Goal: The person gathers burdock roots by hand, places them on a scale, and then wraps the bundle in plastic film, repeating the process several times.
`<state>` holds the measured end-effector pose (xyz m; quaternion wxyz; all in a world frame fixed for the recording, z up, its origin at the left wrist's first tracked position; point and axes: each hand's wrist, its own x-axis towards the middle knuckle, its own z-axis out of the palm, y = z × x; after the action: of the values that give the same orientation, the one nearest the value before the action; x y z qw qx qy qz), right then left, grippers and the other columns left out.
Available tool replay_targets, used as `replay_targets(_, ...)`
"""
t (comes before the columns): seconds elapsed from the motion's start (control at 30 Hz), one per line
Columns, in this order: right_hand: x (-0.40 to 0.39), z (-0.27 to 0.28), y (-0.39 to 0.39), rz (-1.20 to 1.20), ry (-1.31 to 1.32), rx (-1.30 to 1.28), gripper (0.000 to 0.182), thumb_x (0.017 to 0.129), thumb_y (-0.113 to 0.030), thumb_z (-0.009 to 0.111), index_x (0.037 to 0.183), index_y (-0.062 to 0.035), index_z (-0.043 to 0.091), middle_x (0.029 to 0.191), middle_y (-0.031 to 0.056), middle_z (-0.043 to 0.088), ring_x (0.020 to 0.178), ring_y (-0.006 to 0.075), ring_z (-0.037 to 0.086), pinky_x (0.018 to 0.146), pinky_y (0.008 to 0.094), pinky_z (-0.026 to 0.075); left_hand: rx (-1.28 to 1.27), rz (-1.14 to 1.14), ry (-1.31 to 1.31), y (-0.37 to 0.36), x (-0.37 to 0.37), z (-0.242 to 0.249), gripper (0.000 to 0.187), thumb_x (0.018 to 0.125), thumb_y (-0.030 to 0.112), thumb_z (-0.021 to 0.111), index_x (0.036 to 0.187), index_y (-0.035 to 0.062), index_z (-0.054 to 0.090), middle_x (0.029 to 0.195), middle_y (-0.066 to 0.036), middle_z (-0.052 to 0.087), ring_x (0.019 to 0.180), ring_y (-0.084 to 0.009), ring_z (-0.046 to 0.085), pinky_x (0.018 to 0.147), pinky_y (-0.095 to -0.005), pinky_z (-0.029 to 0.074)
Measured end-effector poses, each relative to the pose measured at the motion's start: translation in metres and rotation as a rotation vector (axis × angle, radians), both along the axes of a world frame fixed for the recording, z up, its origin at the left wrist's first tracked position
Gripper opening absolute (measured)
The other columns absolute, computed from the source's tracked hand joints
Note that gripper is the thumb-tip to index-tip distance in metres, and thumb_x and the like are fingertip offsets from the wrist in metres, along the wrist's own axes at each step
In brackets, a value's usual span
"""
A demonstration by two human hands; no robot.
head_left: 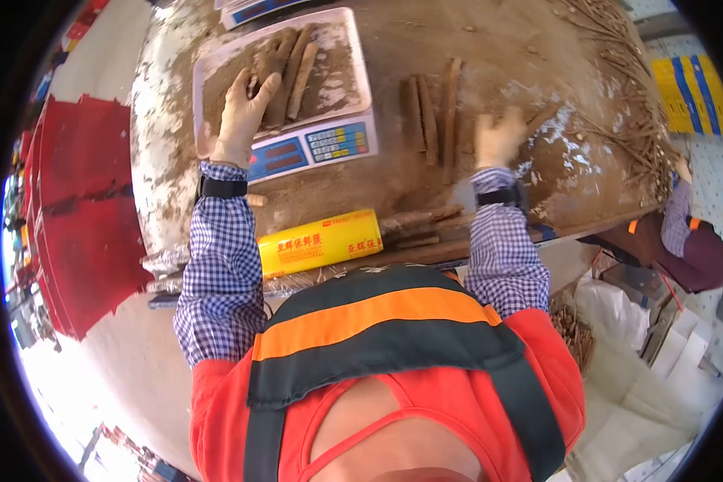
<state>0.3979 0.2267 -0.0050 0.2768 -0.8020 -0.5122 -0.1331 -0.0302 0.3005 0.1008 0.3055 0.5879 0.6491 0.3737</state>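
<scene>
My left hand [245, 112] is over the dirt-covered tray of a white digital scale [363, 128], thumb and index finger on either side of a brown, soil-coated root stick. Several such root sticks [297, 76] lie side by side on the tray, against that hand. Over the table to the right, my right hand [500, 136] is smeared by motion, so its grip cannot be made out. Between the scale and that hand, a few more root sticks [430, 116] rest on the soiled table [361, 189].
A yellow roll of cling film [321, 243] lies along the near table edge, beside more long roots [418, 229]. Thin roots [618, 96] heap up at the right edge, near another person's sleeve [677, 217]. Red crates [84, 209] stand on the left. Part of a second scale [257, 11] shows at the top.
</scene>
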Motion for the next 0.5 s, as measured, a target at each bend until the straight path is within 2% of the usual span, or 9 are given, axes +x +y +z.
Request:
replay_targets(0.03, 0.005, 0.027, -0.005, -0.259, 0.091, -0.130, 0.050, 0.077, -0.021, 0.066, 0.116, 0.0063, 0.050, 0.115, 0.0259, 0.060, 0.099, 0.0448, 0.061, 0.091, 0.0478, 0.049, -0.028, -0.015, -0.207, -0.008, -0.003, 0.007, 0.085, 0.083, 0.053, 0.070, 0.134, -0.0098, 0.044, 0.129, -0.025, 0.055, 0.118, -0.0292, 0.056, 0.101, -0.0335, 0.042)
replay_targets(0.1, 0.034, 0.019, -0.007, -0.449, 0.210, -0.397, 0.058, 0.077, -0.025, 0.068, 0.120, 0.0067, 0.046, 0.116, 0.0278, 0.059, 0.099, 0.0462, 0.061, 0.089, 0.0488, 0.051, -0.039, 0.017, -0.115, -0.006, -0.020, 0.003, 0.076, 0.087, 0.050, 0.067, 0.133, -0.0082, 0.048, 0.124, -0.021, 0.060, 0.116, -0.0253, 0.056, 0.098, -0.0324, 0.043)
replay_targets(0.17, 0.077, -0.012, 0.002, -0.384, 0.258, -0.424, 0.055, 0.078, -0.029, 0.069, 0.114, 0.0077, 0.050, 0.111, 0.0282, 0.062, 0.092, 0.0444, 0.064, 0.082, 0.0480, 0.054, -0.035, -0.009, -0.175, -0.006, -0.035, -0.003, 0.070, 0.088, 0.049, 0.066, 0.129, -0.0057, 0.053, 0.119, -0.018, 0.063, 0.114, -0.0224, 0.057, 0.096, -0.0311, 0.044)
replay_targets(0.27, 0.067, 0.020, 0.024, -0.086, 0.876, -0.309, 0.045, 0.084, -0.029, 0.061, 0.103, 0.0116, 0.057, 0.107, 0.0277, 0.065, 0.087, 0.0391, 0.068, 0.084, 0.0460, 0.054, -0.074, 0.078, -0.263, -0.017, -0.034, 0.006, 0.064, 0.090, 0.049, 0.064, 0.124, -0.0041, 0.057, 0.117, -0.015, 0.064, 0.109, -0.0204, 0.059, 0.094, -0.0293, 0.045)
replay_targets(0.3, 0.017, 0.060, 0.023, 0.105, 0.838, -0.191, 0.054, 0.087, -0.031, 0.058, 0.118, 0.0133, 0.052, 0.112, 0.0271, 0.064, 0.088, 0.0374, 0.068, 0.080, 0.0439, 0.055, -0.101, 0.115, -0.256, -0.020, -0.030, 0.009, 0.063, 0.090, 0.048, 0.064, 0.124, -0.0041, 0.058, 0.116, -0.015, 0.065, 0.108, -0.0205, 0.059, 0.094, -0.0293, 0.045)
replay_targets(0.33, 0.012, 0.017, 0.036, 0.306, 0.137, 0.013, 0.066, 0.087, -0.032, 0.058, 0.133, 0.0117, 0.042, 0.111, 0.0257, 0.065, 0.084, 0.0351, 0.068, 0.071, 0.0401, 0.057, -0.106, 0.101, -0.280, -0.024, -0.026, 0.012, 0.063, 0.090, 0.048, 0.065, 0.125, -0.0042, 0.056, 0.116, -0.014, 0.065, 0.107, -0.0195, 0.060, 0.093, -0.0280, 0.046)
replay_targets(0.37, -0.038, 0.042, 0.039, 0.485, 0.264, -0.003, 0.071, 0.088, -0.032, 0.057, 0.144, 0.0046, 0.032, 0.107, 0.0251, 0.066, 0.087, 0.0335, 0.069, 0.073, 0.0411, 0.057, -0.108, 0.111, -0.281, -0.027, -0.024, 0.010, 0.063, 0.090, 0.048, 0.065, 0.125, -0.0042, 0.056, 0.116, -0.014, 0.065, 0.107, -0.0195, 0.060, 0.093, -0.0280, 0.046)
replay_targets(0.4, -0.112, 0.128, 0.022, 0.469, 0.638, -0.284, 0.070, 0.088, -0.032, 0.056, 0.145, -0.0008, 0.032, 0.108, 0.0274, 0.065, 0.093, 0.0371, 0.067, 0.085, 0.0463, 0.054, -0.129, 0.073, -0.366, -0.026, -0.022, 0.007, 0.065, 0.090, 0.048, 0.065, 0.126, -0.0046, 0.055, 0.116, -0.015, 0.064, 0.107, -0.0189, 0.060, 0.092, -0.0273, 0.046)
replay_targets(0.5, -0.197, 0.119, 0.046, 0.759, 0.775, -0.434, 0.064, 0.092, -0.039, 0.053, 0.142, -0.0025, 0.036, 0.124, 0.0272, 0.059, 0.113, 0.0375, 0.060, 0.093, 0.0454, 0.049, -0.148, 0.040, -0.434, -0.029, -0.017, 0.012, 0.068, 0.090, 0.048, 0.066, 0.128, -0.0058, 0.052, 0.118, -0.016, 0.064, 0.107, -0.0174, 0.060, 0.090, -0.0255, 0.047)
